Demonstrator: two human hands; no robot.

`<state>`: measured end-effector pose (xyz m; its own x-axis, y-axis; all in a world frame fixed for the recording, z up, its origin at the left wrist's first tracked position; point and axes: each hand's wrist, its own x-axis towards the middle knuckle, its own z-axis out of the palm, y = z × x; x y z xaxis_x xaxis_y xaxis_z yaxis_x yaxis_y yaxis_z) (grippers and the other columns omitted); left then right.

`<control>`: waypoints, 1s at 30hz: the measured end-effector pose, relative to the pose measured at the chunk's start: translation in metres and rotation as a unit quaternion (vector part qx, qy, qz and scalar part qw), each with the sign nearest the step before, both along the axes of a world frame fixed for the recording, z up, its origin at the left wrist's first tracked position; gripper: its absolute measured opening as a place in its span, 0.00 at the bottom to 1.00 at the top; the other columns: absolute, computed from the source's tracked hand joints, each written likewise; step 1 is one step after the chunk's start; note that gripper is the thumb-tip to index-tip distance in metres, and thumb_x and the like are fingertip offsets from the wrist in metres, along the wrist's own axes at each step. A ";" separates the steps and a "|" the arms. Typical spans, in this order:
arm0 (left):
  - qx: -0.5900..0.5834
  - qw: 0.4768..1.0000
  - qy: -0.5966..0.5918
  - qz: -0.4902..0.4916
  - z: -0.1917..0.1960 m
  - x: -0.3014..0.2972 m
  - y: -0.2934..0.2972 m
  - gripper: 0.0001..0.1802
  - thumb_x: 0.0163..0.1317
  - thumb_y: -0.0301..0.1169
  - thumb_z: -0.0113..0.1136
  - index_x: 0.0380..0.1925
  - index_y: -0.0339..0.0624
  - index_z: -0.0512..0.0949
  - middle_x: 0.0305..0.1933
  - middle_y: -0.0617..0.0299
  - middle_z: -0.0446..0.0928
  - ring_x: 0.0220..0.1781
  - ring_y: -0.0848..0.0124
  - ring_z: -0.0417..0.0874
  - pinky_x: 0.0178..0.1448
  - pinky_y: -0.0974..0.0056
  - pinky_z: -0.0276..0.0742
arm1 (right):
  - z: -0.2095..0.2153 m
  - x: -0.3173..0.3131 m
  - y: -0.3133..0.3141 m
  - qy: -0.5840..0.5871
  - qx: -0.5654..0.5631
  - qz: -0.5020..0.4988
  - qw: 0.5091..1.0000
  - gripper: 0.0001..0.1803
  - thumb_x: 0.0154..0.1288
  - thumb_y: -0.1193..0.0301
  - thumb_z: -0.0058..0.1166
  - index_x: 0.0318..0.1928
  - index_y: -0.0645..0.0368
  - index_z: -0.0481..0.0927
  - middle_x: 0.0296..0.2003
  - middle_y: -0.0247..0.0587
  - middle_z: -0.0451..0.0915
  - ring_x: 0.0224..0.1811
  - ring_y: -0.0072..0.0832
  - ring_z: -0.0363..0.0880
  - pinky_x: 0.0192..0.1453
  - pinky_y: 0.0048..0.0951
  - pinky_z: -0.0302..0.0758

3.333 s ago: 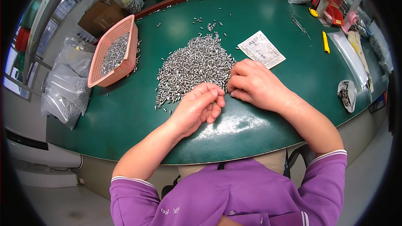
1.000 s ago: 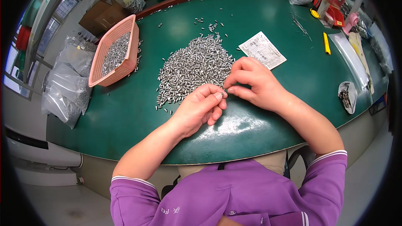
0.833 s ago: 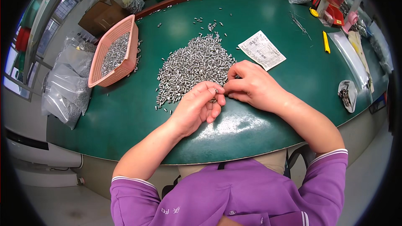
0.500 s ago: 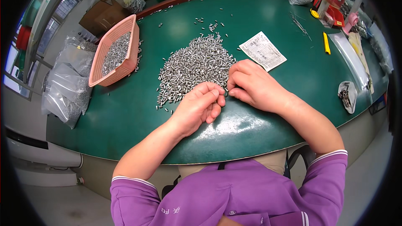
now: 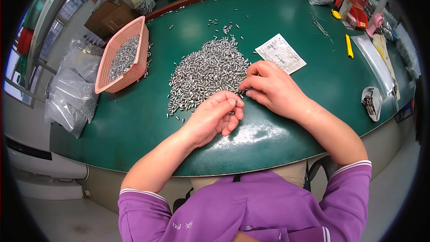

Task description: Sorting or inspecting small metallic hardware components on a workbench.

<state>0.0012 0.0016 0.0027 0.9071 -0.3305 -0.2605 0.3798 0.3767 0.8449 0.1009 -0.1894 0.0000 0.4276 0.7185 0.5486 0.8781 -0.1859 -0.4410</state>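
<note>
Toward front edge of green surface [image 5: 277, 150], left hand [image 5: 214, 114] holds small metal parts [image 5: 231, 113]; right hand [image 5: 273, 87] narrow, hold unclear, beside metal-part pile [image 5: 206, 74] at surface centre. Risk: slack left grip could drop parts; right-hand contact could scatter pile.

Spreads beneath and around the fingers [image 5: 256, 82] as a glossy green table [image 5: 134, 125]. Carries a heap of small metal pieces [image 5: 206, 74] just beyond the fingers, with loose pieces [image 5: 227, 28] scattered farther out. Bears a pink basket [image 5: 142, 47] well to their left, and clear bags [image 5: 74, 98] farther left at the edge. Supports a printed sheet [image 5: 281, 54] beyond them; well to their right, carries thin wires [image 5: 319, 26], a yellow knife [image 5: 349, 45], clear plastic sleeves [image 5: 374, 62] and a white pouch [image 5: 376, 101].
</note>
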 end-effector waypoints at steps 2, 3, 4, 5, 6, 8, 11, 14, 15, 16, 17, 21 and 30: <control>-0.001 1.000 0.002 -0.005 0.000 0.000 0.000 0.10 0.70 0.33 0.43 0.40 0.38 0.70 0.32 0.60 0.73 0.23 0.78 0.73 0.23 0.76 0.68 | -0.003 0.002 -0.002 -0.017 -0.031 -0.007 0.999 0.09 0.50 0.74 0.62 0.35 0.55 0.80 0.37 0.37 0.72 0.44 0.36 0.72 0.48 0.35 0.71; -0.005 1.000 -0.006 -0.001 -0.001 0.000 0.001 0.11 0.70 0.34 0.42 0.41 0.38 0.70 0.33 0.60 0.73 0.24 0.77 0.73 0.23 0.75 0.68 | -0.003 0.002 -0.002 -0.017 -0.031 -0.007 0.999 0.09 0.50 0.74 0.62 0.35 0.55 0.80 0.37 0.37 0.72 0.44 0.36 0.72 0.48 0.35 0.71; -0.008 1.000 -0.014 0.002 -0.001 -0.001 0.001 0.12 0.71 0.35 0.41 0.42 0.38 0.70 0.34 0.59 0.73 0.25 0.76 0.73 0.24 0.74 0.69 | -0.002 0.001 -0.002 -0.016 -0.037 -0.014 0.999 0.08 0.50 0.74 0.61 0.34 0.55 0.80 0.37 0.37 0.72 0.44 0.36 0.72 0.49 0.36 0.71; -0.008 1.000 -0.014 0.003 0.000 -0.001 0.001 0.12 0.71 0.35 0.41 0.42 0.38 0.70 0.34 0.59 0.73 0.25 0.76 0.73 0.24 0.74 0.69 | -0.002 0.001 -0.002 -0.015 -0.043 -0.022 0.999 0.07 0.50 0.73 0.60 0.32 0.55 0.80 0.37 0.37 0.72 0.44 0.36 0.71 0.50 0.36 0.71; 0.000 1.000 -0.013 0.010 0.001 -0.001 0.000 0.13 0.71 0.35 0.41 0.43 0.38 0.70 0.34 0.59 0.73 0.25 0.76 0.73 0.25 0.73 0.69 | -0.003 0.001 -0.002 -0.015 -0.043 -0.022 0.999 0.07 0.50 0.73 0.60 0.32 0.55 0.80 0.37 0.37 0.72 0.44 0.36 0.71 0.50 0.36 0.71; 0.008 1.000 -0.012 0.018 0.001 -0.002 0.000 0.13 0.71 0.35 0.40 0.43 0.38 0.70 0.35 0.58 0.72 0.26 0.76 0.73 0.25 0.73 0.69 | -0.004 0.001 -0.002 -0.010 -0.041 -0.028 0.999 0.07 0.49 0.73 0.60 0.31 0.55 0.80 0.37 0.37 0.72 0.44 0.37 0.71 0.49 0.37 0.71; 0.004 1.000 -0.015 0.024 -0.001 -0.001 0.001 0.13 0.71 0.35 0.41 0.43 0.38 0.70 0.35 0.59 0.72 0.26 0.76 0.72 0.25 0.73 0.68 | -0.002 0.001 -0.003 -0.009 -0.057 -0.024 0.998 0.09 0.48 0.74 0.62 0.32 0.55 0.79 0.37 0.37 0.72 0.44 0.36 0.72 0.48 0.35 0.71; 0.006 0.999 -0.024 0.033 -0.004 0.000 0.001 0.13 0.71 0.35 0.41 0.43 0.38 0.70 0.35 0.59 0.72 0.25 0.76 0.71 0.25 0.73 0.67 | -0.001 0.000 0.000 -0.021 -0.052 -0.009 0.998 0.09 0.48 0.74 0.62 0.32 0.55 0.79 0.37 0.37 0.72 0.43 0.36 0.72 0.48 0.36 0.71; 0.003 0.999 -0.020 0.045 -0.004 0.000 0.000 0.12 0.71 0.35 0.42 0.43 0.38 0.70 0.34 0.60 0.72 0.24 0.77 0.70 0.23 0.74 0.65 | -0.001 0.000 0.000 -0.021 -0.052 -0.010 0.998 0.09 0.48 0.74 0.62 0.32 0.55 0.79 0.37 0.37 0.72 0.43 0.36 0.72 0.48 0.36 0.71; 0.000 0.998 -0.016 0.056 -0.004 0.000 -0.001 0.12 0.71 0.34 0.42 0.42 0.38 0.70 0.33 0.60 0.73 0.23 0.78 0.69 0.21 0.75 0.64 | -0.001 -0.001 0.000 -0.030 -0.057 -0.012 0.998 0.09 0.48 0.74 0.62 0.32 0.54 0.79 0.36 0.37 0.72 0.43 0.36 0.72 0.47 0.37 0.71; 0.000 0.998 -0.017 0.056 -0.004 0.000 -0.001 0.12 0.71 0.34 0.42 0.42 0.38 0.70 0.33 0.60 0.73 0.23 0.78 0.69 0.21 0.75 0.64 | -0.001 -0.001 0.000 -0.039 -0.062 -0.014 0.997 0.09 0.48 0.73 0.62 0.32 0.54 0.79 0.36 0.37 0.72 0.43 0.37 0.72 0.47 0.37 0.71; 0.002 0.998 -0.016 0.055 -0.003 0.000 -0.002 0.11 0.71 0.33 0.43 0.42 0.38 0.70 0.33 0.60 0.73 0.22 0.78 0.68 0.20 0.75 0.64 | -0.002 0.000 -0.001 -0.053 -0.058 -0.018 0.997 0.08 0.48 0.73 0.62 0.32 0.54 0.79 0.36 0.37 0.72 0.43 0.37 0.72 0.47 0.37 0.71; 0.005 0.998 -0.015 0.060 -0.002 0.000 -0.002 0.09 0.70 0.32 0.44 0.42 0.38 0.70 0.32 0.60 0.73 0.22 0.78 0.68 0.20 0.75 0.63 | -0.001 0.003 -0.003 -0.056 -0.049 -0.056 0.996 0.07 0.47 0.74 0.62 0.30 0.55 0.78 0.34 0.37 0.72 0.41 0.36 0.72 0.45 0.36 0.71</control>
<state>0.0016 -0.0005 0.0003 0.9474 -0.2165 -0.2358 0.3073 0.4088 0.8593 0.1035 -0.1928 -0.0008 0.4481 0.7225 0.5265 0.8920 -0.3227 -0.3164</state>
